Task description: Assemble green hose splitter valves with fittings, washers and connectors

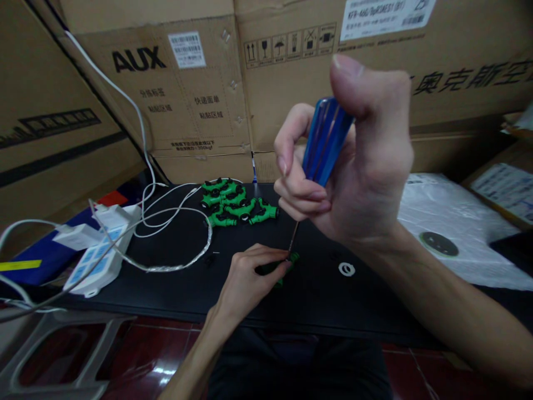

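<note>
Gripping the blue-handled screwdriver, the right hand curls its fingers round the handle, and the slim shaft slants down to the left hand's fingertips, where its very tip is hard to make out. The left hand pinches a green fitting, partly covered by the fingers, midway along the tabletop and nearer its front edge than its back. To the right of that piece, also towards the front edge, lies a white ring. More green fittings cluster near the back edge, before the cardboard boxes. A white power strip sits towards the left front corner, with a pale cable looping beside it.
</note>
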`<state>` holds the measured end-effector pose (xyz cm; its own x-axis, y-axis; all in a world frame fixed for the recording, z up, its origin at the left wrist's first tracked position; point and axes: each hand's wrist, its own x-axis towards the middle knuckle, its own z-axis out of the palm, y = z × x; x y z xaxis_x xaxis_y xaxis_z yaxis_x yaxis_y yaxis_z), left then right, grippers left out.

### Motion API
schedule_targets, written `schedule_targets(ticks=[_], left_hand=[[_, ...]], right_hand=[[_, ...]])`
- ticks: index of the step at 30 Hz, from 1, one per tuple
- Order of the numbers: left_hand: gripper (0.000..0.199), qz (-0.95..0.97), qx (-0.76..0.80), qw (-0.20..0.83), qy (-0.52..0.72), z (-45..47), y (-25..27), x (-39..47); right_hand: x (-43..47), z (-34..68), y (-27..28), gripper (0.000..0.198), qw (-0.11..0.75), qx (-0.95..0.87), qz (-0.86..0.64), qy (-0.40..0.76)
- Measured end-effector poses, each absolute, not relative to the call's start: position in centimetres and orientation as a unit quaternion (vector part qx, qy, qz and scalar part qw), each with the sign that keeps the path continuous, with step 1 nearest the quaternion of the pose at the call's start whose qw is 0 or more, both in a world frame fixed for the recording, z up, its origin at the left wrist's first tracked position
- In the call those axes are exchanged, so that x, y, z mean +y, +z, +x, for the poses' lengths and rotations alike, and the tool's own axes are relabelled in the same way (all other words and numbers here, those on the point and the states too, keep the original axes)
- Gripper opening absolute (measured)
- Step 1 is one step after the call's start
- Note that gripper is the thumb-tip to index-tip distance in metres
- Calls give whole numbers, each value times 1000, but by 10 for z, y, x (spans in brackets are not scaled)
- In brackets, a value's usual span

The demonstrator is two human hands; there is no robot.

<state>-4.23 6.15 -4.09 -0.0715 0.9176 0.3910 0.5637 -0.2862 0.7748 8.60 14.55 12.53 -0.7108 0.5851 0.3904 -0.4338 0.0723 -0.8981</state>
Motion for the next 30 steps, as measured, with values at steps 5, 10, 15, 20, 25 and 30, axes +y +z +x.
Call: schedule_targets(ticks=[5, 10, 15, 20, 25, 30], left_hand=[[14, 652, 567, 191, 466, -42, -40, 62], [14, 648, 571, 192, 466, -41, -39, 63], [14, 638, 582, 200, 463, -41, -39, 62], [13, 637, 587, 190, 462, -40, -35, 61], [11, 637, 581, 185, 471, -40, -33, 61], [16, 634, 586, 198, 464, -40, -33, 61]], right_hand=[[146, 85, 125, 68, 366, -626, -61, 686], [143, 83, 122, 64, 393, -622, -67, 674], [139, 80, 113, 63, 473, -606, -72, 636], [127, 80, 113, 69, 496, -593, -116, 624], [114, 77, 108, 66, 500, -565, -136, 642], [119, 72, 106, 39, 561, -571, -103, 590]])
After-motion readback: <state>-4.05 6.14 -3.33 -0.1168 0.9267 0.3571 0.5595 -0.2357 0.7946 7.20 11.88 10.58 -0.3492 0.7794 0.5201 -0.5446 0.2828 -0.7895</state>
